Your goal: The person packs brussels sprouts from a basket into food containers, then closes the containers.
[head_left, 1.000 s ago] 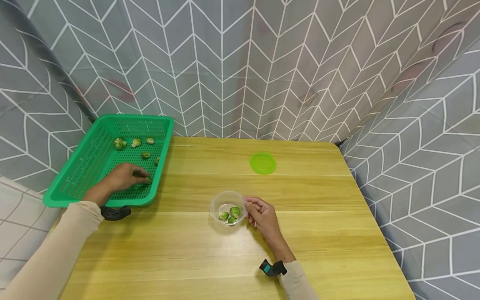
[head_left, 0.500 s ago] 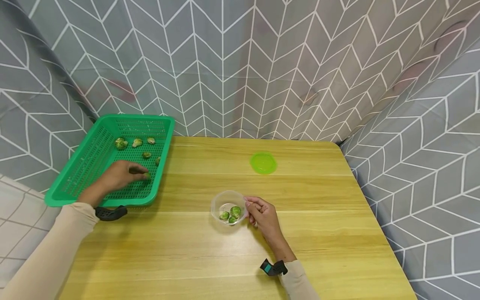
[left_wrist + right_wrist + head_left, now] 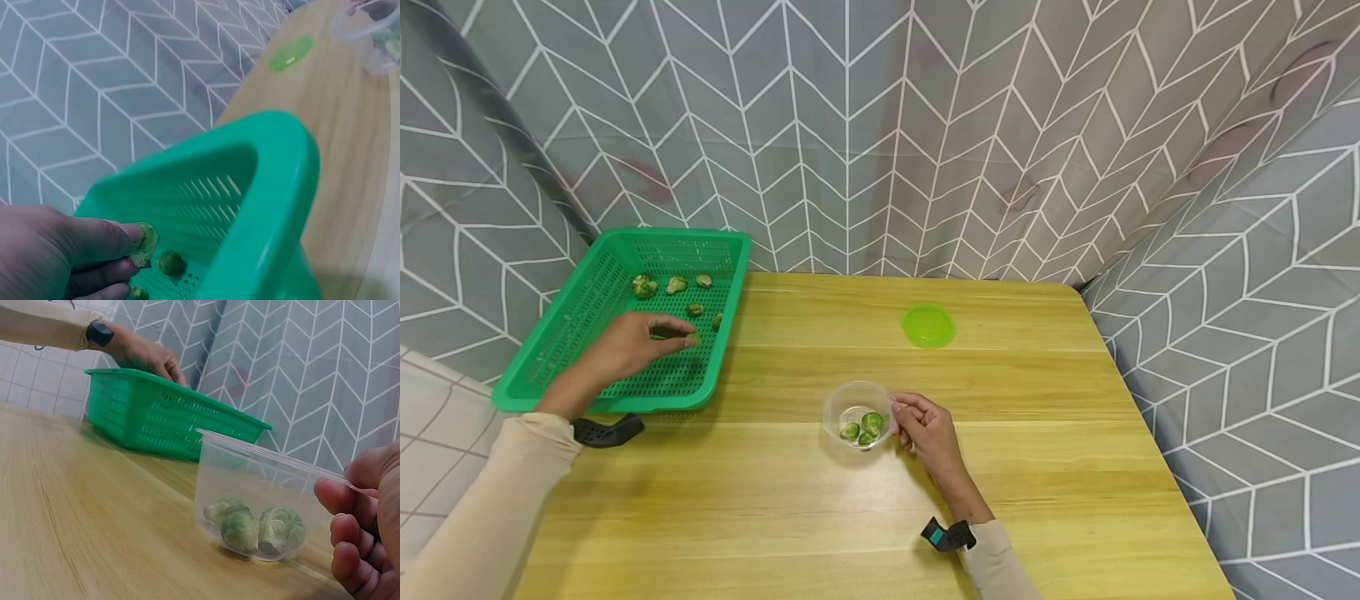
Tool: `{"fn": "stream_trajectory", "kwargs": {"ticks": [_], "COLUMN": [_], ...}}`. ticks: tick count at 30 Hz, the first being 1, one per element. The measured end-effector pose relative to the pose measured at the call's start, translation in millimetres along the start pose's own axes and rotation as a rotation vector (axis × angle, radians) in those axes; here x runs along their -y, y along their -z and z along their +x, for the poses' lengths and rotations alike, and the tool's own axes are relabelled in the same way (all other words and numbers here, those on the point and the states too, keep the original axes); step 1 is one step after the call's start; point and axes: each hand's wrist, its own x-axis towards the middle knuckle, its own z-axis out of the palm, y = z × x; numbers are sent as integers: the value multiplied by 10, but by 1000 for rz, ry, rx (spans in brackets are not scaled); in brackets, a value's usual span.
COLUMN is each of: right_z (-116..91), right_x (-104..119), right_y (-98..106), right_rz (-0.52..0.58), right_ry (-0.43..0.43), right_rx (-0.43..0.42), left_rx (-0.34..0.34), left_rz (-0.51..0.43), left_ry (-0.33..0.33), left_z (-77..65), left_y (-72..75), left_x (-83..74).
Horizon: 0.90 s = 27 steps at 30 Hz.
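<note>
My left hand (image 3: 632, 343) is inside the green plastic basket (image 3: 512, 387), pinching a Brussels sprout (image 3: 145, 245) between thumb and fingers. Several other Brussels sprouts lie on the basket floor, one (image 3: 696, 309) just beyond the fingertips and another (image 3: 643, 287) toward the back. At the middle of the table my right hand (image 3: 925, 429) pinches the rim of a clear plastic tub (image 3: 212, 469) between thumb and forefinger. Three sprouts sit in the bottom of that tub, the largest (image 3: 281, 530) nearest my right hand.
A bright green round lid (image 3: 928, 325) lies flat on the wooden table (image 3: 760, 517), behind and to the right of the tub. The basket stands at the table's left end. A grey patterned curtain (image 3: 865, 133) hangs along the back and right sides.
My left hand has lifted a sprout and shifted slightly back and left within the basket. The right hand and the tub have stayed in place.
</note>
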Motion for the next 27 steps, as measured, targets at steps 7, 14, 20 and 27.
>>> {"fn": "stream_trajectory", "kwargs": {"ticks": [7, 14, 20, 27], "right_z": [2, -4, -4, -8], "right_x": [-6, -2, -4, -5], "right_y": [12, 13, 11, 0], "right_rz": [1, 0, 12, 14], "right_ry": [-8, -2, -2, 0], "right_rx": [-8, -8, -7, -5], "left_rx": [-1, -26, -18, 19], "left_rz": [-22, -80, -154, -209], "left_ry": [8, -42, -84, -129], "left_z": [-62, -111, -136, -141], "left_y": [37, -11, -58, -194], "left_x": [-154, -372, -596, -825]}}
